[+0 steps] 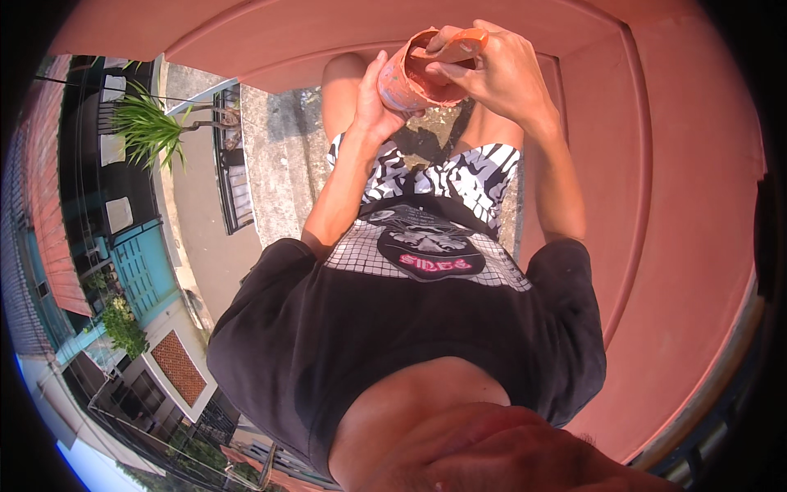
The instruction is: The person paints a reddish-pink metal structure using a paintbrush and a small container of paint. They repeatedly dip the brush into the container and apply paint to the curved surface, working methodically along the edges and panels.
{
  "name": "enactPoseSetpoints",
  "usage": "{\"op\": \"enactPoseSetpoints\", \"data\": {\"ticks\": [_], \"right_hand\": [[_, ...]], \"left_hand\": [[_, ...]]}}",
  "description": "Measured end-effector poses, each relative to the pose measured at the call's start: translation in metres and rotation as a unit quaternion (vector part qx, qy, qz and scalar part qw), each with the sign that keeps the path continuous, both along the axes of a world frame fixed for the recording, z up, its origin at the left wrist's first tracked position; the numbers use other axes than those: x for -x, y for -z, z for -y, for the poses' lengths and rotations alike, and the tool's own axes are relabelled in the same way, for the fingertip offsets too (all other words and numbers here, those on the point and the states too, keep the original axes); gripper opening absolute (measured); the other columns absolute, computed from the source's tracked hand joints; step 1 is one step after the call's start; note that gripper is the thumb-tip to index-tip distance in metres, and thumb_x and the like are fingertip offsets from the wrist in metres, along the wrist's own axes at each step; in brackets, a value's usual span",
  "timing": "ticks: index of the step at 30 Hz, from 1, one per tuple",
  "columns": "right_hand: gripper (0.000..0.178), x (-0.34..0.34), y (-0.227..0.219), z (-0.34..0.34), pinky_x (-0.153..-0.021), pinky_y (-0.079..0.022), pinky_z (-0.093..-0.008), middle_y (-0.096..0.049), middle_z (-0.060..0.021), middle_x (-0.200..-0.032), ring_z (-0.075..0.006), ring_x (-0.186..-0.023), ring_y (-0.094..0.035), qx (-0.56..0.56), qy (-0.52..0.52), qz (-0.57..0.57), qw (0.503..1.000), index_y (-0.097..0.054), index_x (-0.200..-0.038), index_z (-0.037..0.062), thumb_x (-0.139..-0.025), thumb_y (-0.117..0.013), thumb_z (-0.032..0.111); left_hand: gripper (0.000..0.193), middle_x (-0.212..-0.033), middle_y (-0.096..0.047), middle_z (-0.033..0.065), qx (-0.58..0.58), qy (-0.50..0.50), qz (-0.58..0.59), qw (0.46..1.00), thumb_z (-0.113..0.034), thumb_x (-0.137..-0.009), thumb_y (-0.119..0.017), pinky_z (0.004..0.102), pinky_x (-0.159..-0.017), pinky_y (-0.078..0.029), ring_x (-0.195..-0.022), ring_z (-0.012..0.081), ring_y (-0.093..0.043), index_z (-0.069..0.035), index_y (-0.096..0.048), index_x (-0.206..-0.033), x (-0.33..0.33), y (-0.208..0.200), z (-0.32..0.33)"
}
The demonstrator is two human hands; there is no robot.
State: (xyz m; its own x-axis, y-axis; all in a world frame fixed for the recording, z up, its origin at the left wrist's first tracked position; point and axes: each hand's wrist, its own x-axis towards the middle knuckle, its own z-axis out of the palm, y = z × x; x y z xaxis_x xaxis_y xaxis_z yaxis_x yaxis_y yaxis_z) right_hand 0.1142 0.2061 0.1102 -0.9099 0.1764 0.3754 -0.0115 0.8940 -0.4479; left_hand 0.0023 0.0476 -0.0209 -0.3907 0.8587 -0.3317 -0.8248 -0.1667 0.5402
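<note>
Nearest the camera, the person's neck [418, 402] and black T-shirt [443, 328] filled the lower middle of the view, the shirt bearing a pale grid print with a dark shape and pink lettering at its centre. Beyond it, both forearms reached up toward a small round tub [398, 87], which was held above the person's knees, tilted, with its mouth turned toward the right side. Reddish-orange paste or paint coated the tub's inside and smeared its rim and outer wall.

On the tub's left side, the left hand [374, 107] was wrapped around the wall and gripped it. At the mouth, the right hand [510, 75] was closed around a flat orange tool [461, 46], with fingers at the opening; its far end was hard to make out, but it was probably some kind of scraper.

Black-and-white patterned shorts [485, 176] showed below the tub. Salmon-pink wall [602, 123] curved across the top and right, crossed by raised moulding [645, 164]. Grey, weathered concrete [275, 156] lay to the left of the legs. Farther left stood a spiky green plant [149, 127], a teal gate [143, 266] and a reddish-brown lattice panel [178, 369] in a pale frame.
</note>
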Motion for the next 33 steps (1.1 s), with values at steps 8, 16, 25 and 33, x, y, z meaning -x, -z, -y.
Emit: {"op": "enactPoseSetpoints", "data": {"ticks": [8, 16, 25, 33], "right_hand": [[0.019, -0.003, -0.018, -0.020, -0.064, -0.052, -0.0364, -0.071, -0.0018, -0.082, -0.0208, -0.071, -0.062, 0.042, -0.113, -0.089, 0.989, -0.078, -0.096, 0.0124, -0.078, -0.083, 0.016], [0.016, 0.004, -0.009, -0.018, -0.058, -0.050, -0.0345, -0.067, -0.0007, -0.075, -0.0213, -0.067, -0.064, -0.064, -0.116, -0.198, 0.971, -0.076, -0.093, 0.0147, -0.079, -0.083, 0.020], [0.023, 0.007, -0.006, -0.012, -0.061, -0.053, -0.0321, -0.075, -0.0056, -0.083, -0.0230, -0.069, -0.071, -0.093, -0.085, -0.304, 0.944, -0.074, -0.089, 0.0062, -0.072, -0.088, 0.010], [0.018, 0.016, 0.011, -0.002, -0.056, -0.052, -0.0305, -0.075, -0.0035, -0.083, -0.0198, -0.064, -0.069, -0.009, 0.013, -0.360, 0.933, -0.074, -0.087, 0.0078, -0.075, -0.088, 0.010]], "left_hand": [[0.062, -0.111, -0.071, 0.0078, -0.027, 0.023, 0.039, 0.999, -0.065, -0.102, -0.038, 0.0346, -0.056, -0.050, -0.087, 0.0245, -0.071, -0.016, -0.059, -0.133, 0.004, 0.005, 0.001], [0.063, -0.116, -0.070, 0.0134, -0.060, 0.027, 0.018, 0.998, -0.064, -0.102, -0.038, 0.0350, -0.051, -0.049, -0.087, 0.0291, -0.072, -0.014, -0.056, -0.137, 0.011, -0.007, -0.008], [0.063, -0.117, -0.070, 0.0116, -0.018, -0.042, -0.048, 0.998, -0.063, -0.102, -0.037, 0.0387, -0.056, -0.050, -0.094, 0.0277, -0.070, -0.013, -0.056, -0.135, 0.016, -0.034, -0.011], [0.061, -0.116, -0.070, 0.0108, 0.013, -0.099, -0.062, 0.993, -0.061, -0.103, -0.038, 0.0411, -0.059, -0.053, -0.094, 0.0267, -0.069, -0.012, -0.058, -0.133, 0.012, -0.039, -0.011]]}}
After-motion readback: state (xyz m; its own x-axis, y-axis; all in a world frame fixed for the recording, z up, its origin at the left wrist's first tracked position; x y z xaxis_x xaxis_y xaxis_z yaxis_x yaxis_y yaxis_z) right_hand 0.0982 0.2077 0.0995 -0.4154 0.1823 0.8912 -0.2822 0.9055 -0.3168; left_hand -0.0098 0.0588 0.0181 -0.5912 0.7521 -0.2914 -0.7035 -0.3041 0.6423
